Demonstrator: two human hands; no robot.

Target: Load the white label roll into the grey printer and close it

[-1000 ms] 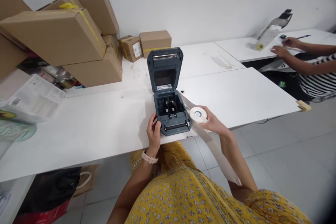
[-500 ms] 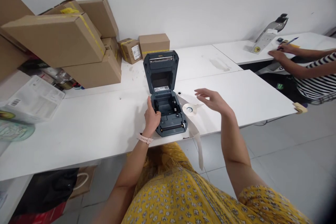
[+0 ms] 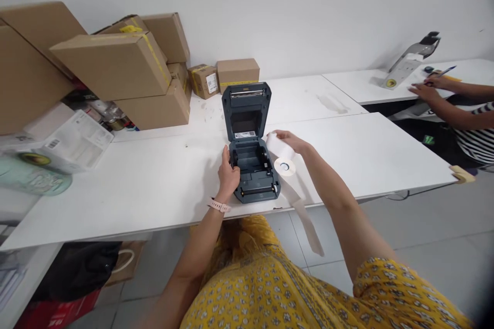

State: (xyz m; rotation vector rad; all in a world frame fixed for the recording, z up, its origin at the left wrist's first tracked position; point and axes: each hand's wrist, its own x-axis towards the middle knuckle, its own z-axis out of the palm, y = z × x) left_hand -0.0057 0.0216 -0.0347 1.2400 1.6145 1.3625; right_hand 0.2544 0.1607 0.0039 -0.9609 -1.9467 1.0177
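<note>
A dark grey label printer (image 3: 254, 183) stands on the white table with its lid (image 3: 247, 108) raised and its inner bay exposed. My left hand (image 3: 228, 175) grips the printer's left side, thumb over the rim. Right of the printer, my right hand (image 3: 289, 140) has its fingers closed on white label paper (image 3: 278, 145); whether this is a loose stretch or a small roll is partly hidden. Just below that hand lies a label roll (image 3: 284, 166) with a blue-ringed core. A pale paper strip (image 3: 309, 229) trails from there over the table's front edge.
Cardboard boxes (image 3: 111, 67) are stacked at the left, with two smaller boxes (image 3: 238, 73) behind the printer. A green bottle (image 3: 36, 177) lies at the far left. Another person's hands (image 3: 426, 91) hold a pen at the right, near a grey bottle (image 3: 419, 51).
My right hand has come down and left from above the table and closed on the white paper. The hanging strip has swung to the right. My left hand keeps its grip on the printer.
</note>
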